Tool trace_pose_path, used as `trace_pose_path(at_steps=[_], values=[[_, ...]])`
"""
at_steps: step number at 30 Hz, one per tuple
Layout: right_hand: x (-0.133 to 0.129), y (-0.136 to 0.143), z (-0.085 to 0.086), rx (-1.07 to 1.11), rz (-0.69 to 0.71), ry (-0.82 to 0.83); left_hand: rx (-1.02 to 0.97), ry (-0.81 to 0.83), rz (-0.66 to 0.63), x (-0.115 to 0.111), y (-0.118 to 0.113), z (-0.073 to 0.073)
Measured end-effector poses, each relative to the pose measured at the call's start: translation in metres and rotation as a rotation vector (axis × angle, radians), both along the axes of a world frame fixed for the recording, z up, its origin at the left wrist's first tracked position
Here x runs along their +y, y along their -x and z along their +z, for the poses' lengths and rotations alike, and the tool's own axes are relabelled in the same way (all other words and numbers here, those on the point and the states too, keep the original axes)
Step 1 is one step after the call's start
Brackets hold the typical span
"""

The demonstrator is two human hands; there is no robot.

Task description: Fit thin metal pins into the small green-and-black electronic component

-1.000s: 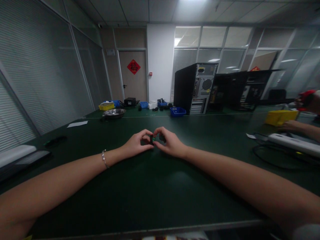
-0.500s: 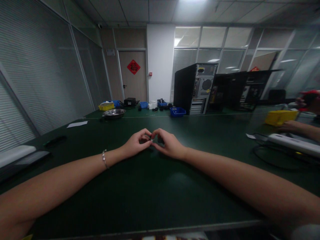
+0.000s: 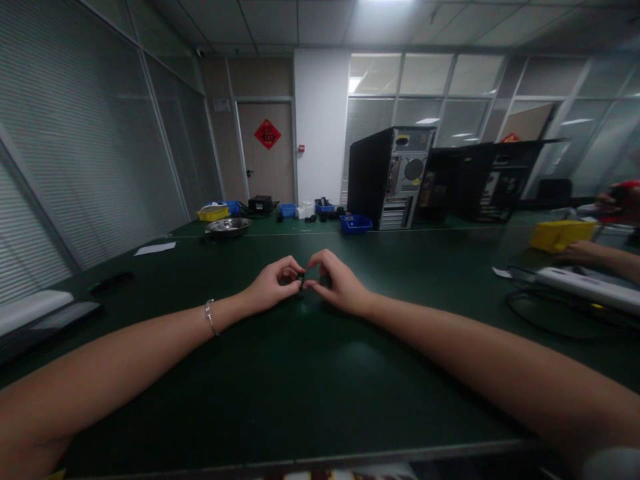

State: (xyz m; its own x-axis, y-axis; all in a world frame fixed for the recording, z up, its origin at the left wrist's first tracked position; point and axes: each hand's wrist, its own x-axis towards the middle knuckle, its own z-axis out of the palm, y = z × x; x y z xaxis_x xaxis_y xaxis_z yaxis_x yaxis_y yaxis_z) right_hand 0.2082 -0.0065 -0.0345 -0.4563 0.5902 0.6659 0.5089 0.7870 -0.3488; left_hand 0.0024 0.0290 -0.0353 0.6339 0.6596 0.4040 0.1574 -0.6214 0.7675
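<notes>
My left hand (image 3: 277, 283) pinches a small dark part (image 3: 301, 281) upright between thumb and forefinger, above the green tabletop (image 3: 300, 387). It is too small for me to tell its kind. Right beside it, my right hand (image 3: 339, 283) has thumb and forefinger spread apart in a C shape. Its thumb tip is at the lower edge of the part, and whether it touches cannot be made out. The forefinger tip stands a little clear of the part. I see nothing held in the right hand.
At the back are a metal dish (image 3: 228, 227), a blue bin (image 3: 355, 224) and a black computer tower (image 3: 383, 177). On the right, another person's hand (image 3: 580, 252) is near a yellow bin (image 3: 561, 235) and a white power strip (image 3: 595, 285). Paper (image 3: 155, 249) lies left.
My right thumb and forefinger have parted, and the forefinger has lifted off the small part. A pale bit seen between the hands no longer shows. My left hand keeps its pinch.
</notes>
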Motion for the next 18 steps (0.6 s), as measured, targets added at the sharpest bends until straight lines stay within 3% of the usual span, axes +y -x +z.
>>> trace_pose_path(at_steps=[7, 13, 18], values=[[0.02, -0.006, -0.008, 0.199, -0.128, 0.087, 0.016, 0.043, 0.007, 0.0, 0.0, 0.001], [0.026, -0.009, -0.011, 0.1, -0.139, 0.233, -0.016, 0.17, -0.025, 0.007, 0.0, -0.004], [0.022, -0.007, -0.01, 0.032, -0.103, 0.24, -0.042, 0.181, -0.019, 0.007, 0.0, -0.002]])
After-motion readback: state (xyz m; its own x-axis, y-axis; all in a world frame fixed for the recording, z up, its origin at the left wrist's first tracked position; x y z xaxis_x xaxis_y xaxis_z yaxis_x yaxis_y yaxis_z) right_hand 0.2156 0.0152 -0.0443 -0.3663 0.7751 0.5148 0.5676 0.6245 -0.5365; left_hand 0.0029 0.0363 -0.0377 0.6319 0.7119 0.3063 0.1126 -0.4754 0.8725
